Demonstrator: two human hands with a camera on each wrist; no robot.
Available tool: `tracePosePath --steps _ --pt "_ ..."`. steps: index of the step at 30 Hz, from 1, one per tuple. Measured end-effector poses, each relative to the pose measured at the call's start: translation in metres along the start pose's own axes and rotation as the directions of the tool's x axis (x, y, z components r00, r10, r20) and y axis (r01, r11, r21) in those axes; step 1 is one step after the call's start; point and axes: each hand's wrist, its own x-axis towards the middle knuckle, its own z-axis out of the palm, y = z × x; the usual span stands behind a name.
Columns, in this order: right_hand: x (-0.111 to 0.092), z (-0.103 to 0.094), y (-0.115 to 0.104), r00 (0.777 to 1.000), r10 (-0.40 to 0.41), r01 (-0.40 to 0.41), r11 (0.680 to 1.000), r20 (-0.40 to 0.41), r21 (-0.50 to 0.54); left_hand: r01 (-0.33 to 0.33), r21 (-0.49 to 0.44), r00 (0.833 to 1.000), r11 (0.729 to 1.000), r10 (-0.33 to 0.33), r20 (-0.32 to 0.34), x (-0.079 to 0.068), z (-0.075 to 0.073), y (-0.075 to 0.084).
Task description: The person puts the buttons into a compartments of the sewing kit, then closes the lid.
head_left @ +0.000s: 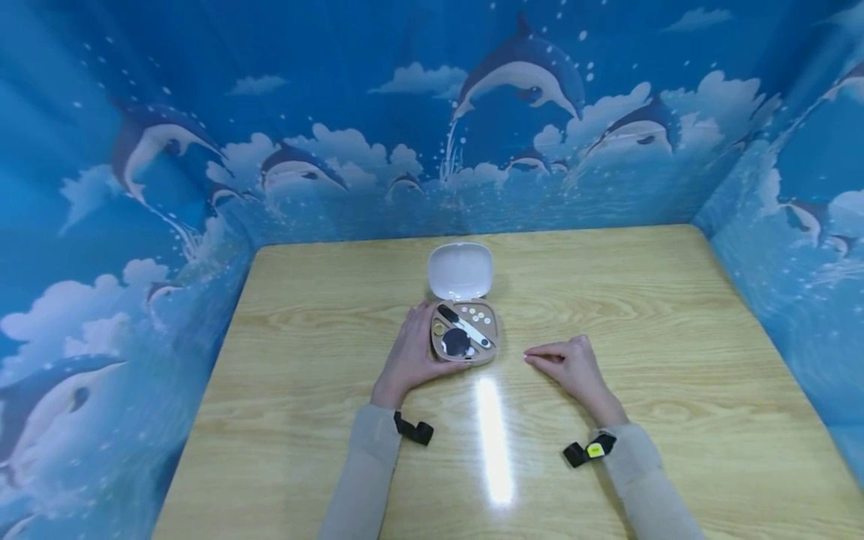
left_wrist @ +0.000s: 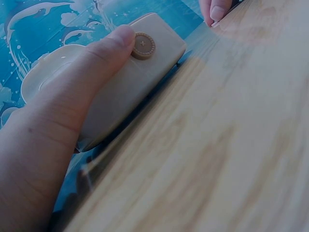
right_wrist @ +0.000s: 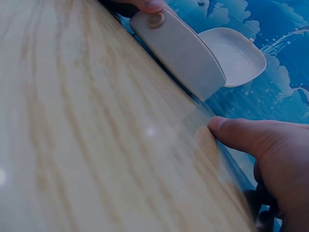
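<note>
My left hand [head_left: 416,352] grips the near and left sides of a small beige compartment box [head_left: 498,330]. In the left wrist view its thumb rests beside the round button-like catch [left_wrist: 144,46] on the box front. The white hinged lid [head_left: 461,271] stands raised at the back. Inside are a black-and-white slim tool [head_left: 466,326], a black disc [head_left: 455,343], a gold ring-shaped piece [head_left: 439,328] and several small white buttons [head_left: 475,319]. To the right of the box, apart from it, my right hand [head_left: 574,367] has thumb and fingertips together; whether something tiny is between them, I cannot tell.
The box stands on a wood-grain table [head_left: 304,465], toward its back half. A blue dolphin-print curtain [head_left: 378,97] encloses the back and both sides. Light glares off the table between the forearms. Both wrists wear black camera straps [head_left: 413,429].
</note>
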Motion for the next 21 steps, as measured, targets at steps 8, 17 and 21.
tracePosePath --steps 8,17,21 --pt "0.0003 0.0 -0.0002 0.999 0.037 -0.038 0.999 0.034 0.022 -0.004 -0.003 1.0 1.0 0.004 -0.003 0.0003 -0.0006 0.0001" --pt "0.0016 -0.004 -0.0031 0.997 0.062 -0.064 0.997 0.049 0.047 0.005 -0.002 1.0 1.0 -0.005 0.009 0.0015 0.0002 0.001" --pt "0.002 -0.0049 -0.0031 0.994 0.088 -0.092 0.994 0.06 0.066 0.005 -0.002 1.0 1.0 -0.005 0.009 0.0013 0.0004 0.001"
